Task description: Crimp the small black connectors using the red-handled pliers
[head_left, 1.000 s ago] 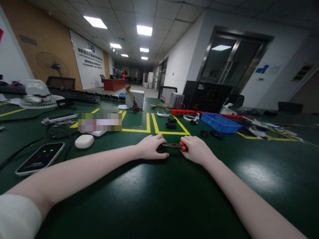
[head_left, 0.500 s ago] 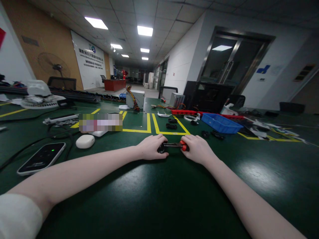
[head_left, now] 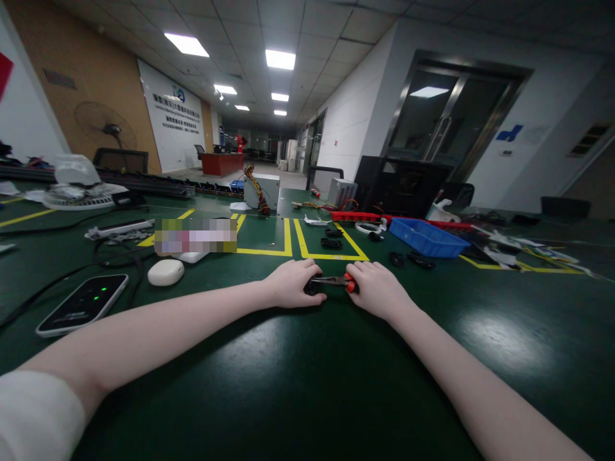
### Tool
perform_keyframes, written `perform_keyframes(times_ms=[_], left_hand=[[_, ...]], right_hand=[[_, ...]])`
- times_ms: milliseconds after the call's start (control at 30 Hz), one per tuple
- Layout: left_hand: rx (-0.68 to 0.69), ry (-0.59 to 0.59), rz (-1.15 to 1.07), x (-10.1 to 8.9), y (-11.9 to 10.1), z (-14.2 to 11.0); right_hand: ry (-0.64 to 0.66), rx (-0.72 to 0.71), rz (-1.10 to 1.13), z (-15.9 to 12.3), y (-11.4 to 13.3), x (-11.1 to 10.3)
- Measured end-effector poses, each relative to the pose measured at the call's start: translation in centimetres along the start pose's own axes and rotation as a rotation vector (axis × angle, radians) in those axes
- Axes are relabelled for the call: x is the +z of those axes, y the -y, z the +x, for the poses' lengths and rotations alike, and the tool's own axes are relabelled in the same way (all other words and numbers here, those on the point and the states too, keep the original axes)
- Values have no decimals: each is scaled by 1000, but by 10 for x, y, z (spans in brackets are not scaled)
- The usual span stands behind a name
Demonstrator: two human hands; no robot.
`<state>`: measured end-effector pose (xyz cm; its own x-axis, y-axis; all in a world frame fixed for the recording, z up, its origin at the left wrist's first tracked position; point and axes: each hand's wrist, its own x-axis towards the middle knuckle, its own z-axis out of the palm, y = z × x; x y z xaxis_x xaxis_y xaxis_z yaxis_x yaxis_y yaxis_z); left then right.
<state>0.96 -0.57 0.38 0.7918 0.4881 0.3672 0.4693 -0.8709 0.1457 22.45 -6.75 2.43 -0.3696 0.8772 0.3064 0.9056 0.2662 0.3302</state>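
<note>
In the middle of the green table, my left hand [head_left: 295, 283] is closed around a small black object [head_left: 313, 287], mostly hidden by the fingers; its kind cannot be made out. Facing it, my right hand [head_left: 377, 288] grips needle-nose pliers [head_left: 336, 280] by their red handles. The jaws point left and reach the black object at my left fingertips. Just beyond the hands, bundled black cables [head_left: 331, 242] lie inside a yellow taped outline. More black cable bundles [head_left: 419, 260] rest to the right of them.
A blue tray [head_left: 427, 240] stands right of centre, in front of a red strip [head_left: 355, 216]. On the left lie a white-rimmed device [head_left: 82, 306] with green lights, a cream case [head_left: 166, 273] and black cables. Further back are metal power supply boxes [head_left: 262, 192] with coloured wires.
My right hand has shifted slightly left, and the visible red handles with it. The left hand keeps its hold on the black object. A second green light shows on the device.
</note>
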Motion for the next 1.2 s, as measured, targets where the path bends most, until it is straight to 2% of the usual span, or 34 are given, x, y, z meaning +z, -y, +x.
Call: perform_keyframes(times_ms=[200,367,667,833,1033,1200], left_hand=[[-48,11,-34,-1,3,1],[-51,-1,-45,1,3,1],[2,-22,-50,5,4,1],[33,-52,-112,4,4,0],[57,-87,-240,5,3,-1],[72,-56,-154,4,3,1]], right_hand=[[-65,-28,-76,0,-1,2],[-92,-17,-50,0,0,2],[-7,-2,139,0,1,3],[11,-50,220,2,0,7],[24,-82,194,3,-3,9],[19,-71,162,4,-4,11]])
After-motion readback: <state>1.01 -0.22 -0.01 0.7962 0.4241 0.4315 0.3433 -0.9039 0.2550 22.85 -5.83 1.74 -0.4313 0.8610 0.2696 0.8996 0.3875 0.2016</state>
